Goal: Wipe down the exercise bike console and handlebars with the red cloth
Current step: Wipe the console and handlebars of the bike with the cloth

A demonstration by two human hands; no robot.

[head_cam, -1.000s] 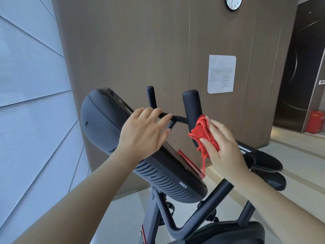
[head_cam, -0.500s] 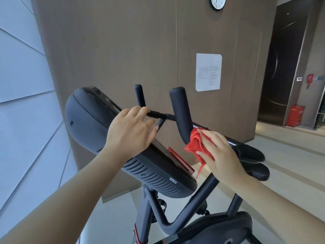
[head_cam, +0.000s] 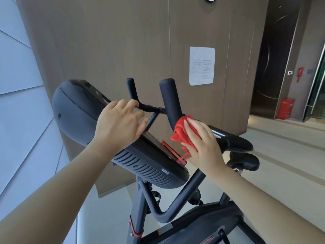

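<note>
The black exercise bike console (head_cam: 77,110) tilts across the middle of the view, its vented back toward me. My left hand (head_cam: 117,124) lies on the console's upper edge, fingers curled over the thin crossbar (head_cam: 151,108). The thick near handlebar (head_cam: 169,95) rises upright just right of it. My right hand (head_cam: 200,141) presses the bunched red cloth (head_cam: 180,132) against the bend at the handlebar's base. A thinner far handlebar (head_cam: 131,88) stands behind my left hand.
The padded elbow rests (head_cam: 237,143) jut out to the right of my right hand. The bike frame (head_cam: 158,212) runs down below the console. A wooden wall (head_cam: 123,41) with a paper notice (head_cam: 201,66) stands close behind. A red box (head_cam: 285,110) sits on the floor at far right.
My right hand has slid the red cloth down the thick handlebar from its middle to the bend at its base. My left hand has stayed on the console edge.
</note>
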